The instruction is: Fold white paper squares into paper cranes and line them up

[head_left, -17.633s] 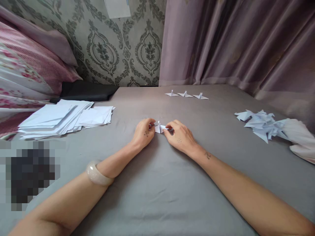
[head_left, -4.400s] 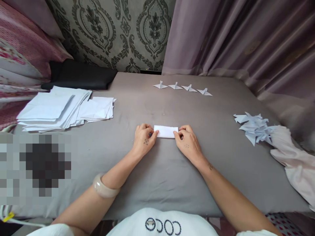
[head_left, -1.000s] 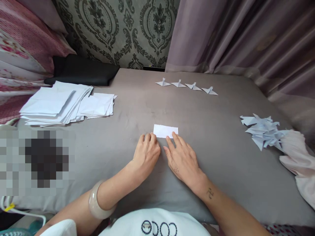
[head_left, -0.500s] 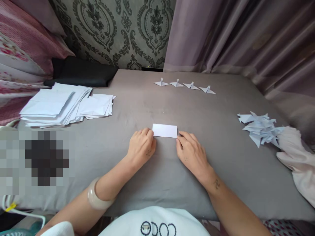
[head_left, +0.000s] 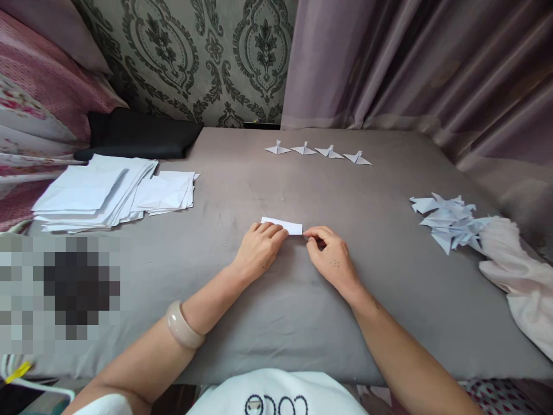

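Observation:
A narrow strip of folded white paper lies on the grey cloth in front of me. My left hand rests over its left and middle part, fingers bent together and pressing on it, so much of the near edge is hidden. At the paper's lower right corner, the thumb and index finger of my right hand come together in a pinch; the other fingers curl in behind them.
Several white folded paper birds stand in a row at the back. More lie heaped at the right beside a pale cloth. Left are paper stacks, smaller paper squares, a black folded item and a pixelated patch.
My left hand has slid right and over the paper, fingers now on top of it. The paper looks narrower from front to back. My right thumb and index finger have closed at its right corner.

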Available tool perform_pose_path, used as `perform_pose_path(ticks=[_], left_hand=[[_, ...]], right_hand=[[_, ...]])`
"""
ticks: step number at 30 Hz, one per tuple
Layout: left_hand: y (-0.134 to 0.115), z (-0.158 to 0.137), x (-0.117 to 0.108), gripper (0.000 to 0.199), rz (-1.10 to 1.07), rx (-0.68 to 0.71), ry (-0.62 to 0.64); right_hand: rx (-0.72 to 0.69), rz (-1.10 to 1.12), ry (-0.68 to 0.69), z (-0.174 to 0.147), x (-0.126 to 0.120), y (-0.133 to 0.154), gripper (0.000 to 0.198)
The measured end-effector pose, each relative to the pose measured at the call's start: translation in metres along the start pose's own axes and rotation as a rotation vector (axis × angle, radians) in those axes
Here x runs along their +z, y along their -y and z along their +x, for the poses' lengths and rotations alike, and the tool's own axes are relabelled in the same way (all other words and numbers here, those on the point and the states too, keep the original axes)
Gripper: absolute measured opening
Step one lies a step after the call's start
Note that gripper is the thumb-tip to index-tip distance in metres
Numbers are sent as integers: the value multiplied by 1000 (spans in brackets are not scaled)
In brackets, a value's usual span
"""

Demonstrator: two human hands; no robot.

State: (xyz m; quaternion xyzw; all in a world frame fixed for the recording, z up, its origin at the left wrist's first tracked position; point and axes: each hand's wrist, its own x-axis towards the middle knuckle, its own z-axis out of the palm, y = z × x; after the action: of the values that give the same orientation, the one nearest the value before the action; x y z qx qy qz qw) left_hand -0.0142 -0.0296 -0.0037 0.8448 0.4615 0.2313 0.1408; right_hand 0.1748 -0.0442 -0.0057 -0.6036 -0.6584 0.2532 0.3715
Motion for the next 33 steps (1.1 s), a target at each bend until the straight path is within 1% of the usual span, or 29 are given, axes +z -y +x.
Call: perform_pose_path(ticks=[1,3,4,5,7,8,9,11,13,14,15,16,18,19,20,22,25,27,28,30,33], left_hand=[[-2,0,-2,25,-112,-56,-54],[-5,2,-5,24,-445,-251,-195],[-6,3,-7,24,-645,-367,-248],[-7,4,-9,26,-844,-477,-274],[-9,5,-11,29,-1168,-639,-249],[-10,6,-11,29,-1273,-685,-223],[-10,6,-11,30,-1341,-715,-199],[-12,5,-9,29,-1396,-735,-159],[-15,3,-8,27,-1366,-692,-116],[-16,2,-8,25,-1305,-643,-120],[-17,1,-9,22,-1208,-565,-144],[-18,0,-10,18,-1075,-455,-186],[-17,-2,-13,8,-736,-190,-282],[-15,-3,-15,8,-561,-68,-314],[-13,-4,-16,12,-402,30,-321],[-8,-6,-15,20,-150,131,-274],[0,-9,-11,28,64,186,-71],[3,-10,-7,30,107,189,55],[5,-10,-5,30,103,176,92],[6,-11,-3,29,52,134,113],[9,-9,0,27,-81,67,65]], right_hand=[[48,75,-19,1,-1,1,22],[134,250,-41,4,-5,4,26],[164,341,-23,5,-7,6,30],[187,426,16,6,-10,8,33],[224,551,112,7,-13,11,38],[239,588,155,7,-14,12,40],[250,611,188,6,-15,14,42],[263,643,225,5,-13,15,40],[249,659,261,4,-11,16,35],[222,640,266,3,-10,16,31],[171,595,251,2,-9,16,27],[97,522,216,1,-9,16,23],[-98,310,97,-1,-10,14,15],[-197,192,39,-2,-10,13,16],[-284,79,0,-2,-11,12,20],[-402,-118,1,-4,-11,10,30],[-469,-331,130,-5,-9,8,35],[-444,-427,221,-7,-7,8,36],[-412,-456,247,-7,-7,8,36],[-335,-467,258,-9,-6,9,34],[-250,-405,224,-11,-6,10,26]])
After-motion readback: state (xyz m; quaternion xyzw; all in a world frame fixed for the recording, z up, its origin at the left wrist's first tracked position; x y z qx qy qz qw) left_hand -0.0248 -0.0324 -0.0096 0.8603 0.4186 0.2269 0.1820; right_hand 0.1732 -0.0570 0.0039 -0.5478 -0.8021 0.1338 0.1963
